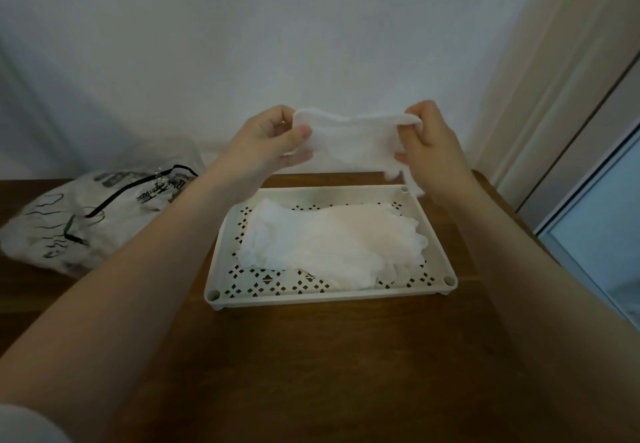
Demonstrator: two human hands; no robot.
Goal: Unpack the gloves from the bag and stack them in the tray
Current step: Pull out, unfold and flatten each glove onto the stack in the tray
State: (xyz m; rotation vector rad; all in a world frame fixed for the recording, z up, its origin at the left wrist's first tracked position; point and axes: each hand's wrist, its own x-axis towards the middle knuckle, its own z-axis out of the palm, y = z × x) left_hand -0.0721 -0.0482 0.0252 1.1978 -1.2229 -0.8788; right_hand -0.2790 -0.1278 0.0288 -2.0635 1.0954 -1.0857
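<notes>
Judging progress from how things lie: partway through, some gloves stacked, one in hand, more probably left. Going left to right, the bag (93, 214) sits at about 9 o'clock from the tray on the wooden table (311, 356), crumpled translucent plastic with black print and a black drawstring; it looks bulky, so gloves likely remain inside, but the contents can't be made out through the plastic. The left hand (266, 141) pinches the left end of a white glove (353, 141) between thumb and curled fingers. The glove is held stretched in the air, above the tray's far edge at 12 o'clock, not touching it. The right hand (429, 141) pinches the glove's right end, fingers curled round the fabric. Below, the perforated cream tray (329, 299) at table centre holds a pile of white gloves (329, 245), lying roughly flat, finger ends toward 3 o'clock. Count in the pile can't be told, the layers blur together. Which end of the held glove is the cuff is unclear, as the fabric is washed out. The bag's mouth is not readable. Both arms cut off at frame bottom. Next step is probably laying this glove on the pile.
</notes>
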